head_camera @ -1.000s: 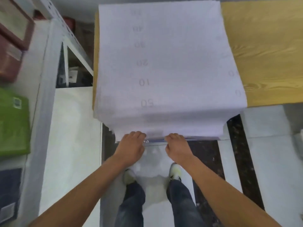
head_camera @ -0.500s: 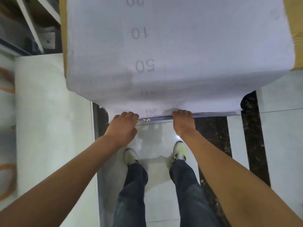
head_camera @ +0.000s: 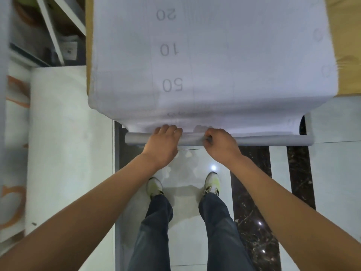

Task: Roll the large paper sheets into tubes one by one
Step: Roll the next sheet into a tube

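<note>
A large white paper sheet [head_camera: 211, 55] printed with faint numbers lies on a wooden table and hangs over its near edge. Its hanging end is curled into a narrow grey roll [head_camera: 273, 140] running left to right below the table edge. My left hand [head_camera: 163, 146] grips the roll left of centre, fingers curled over its top. My right hand [head_camera: 220, 146] grips it right of centre, fingers wrapped round the roll. More sheets seem to lie stacked under the top one.
The wooden table [head_camera: 343, 45] shows bare at the right. A metal shelf frame [head_camera: 52, 30] stands at the upper left. A white board [head_camera: 64, 143] lies on the floor to the left. My shoes [head_camera: 212, 182] stand on pale and dark floor tiles.
The hanging edge of the sheet, flat before, is now curled into a narrow roll under both hands. The view has tilted down slightly.
</note>
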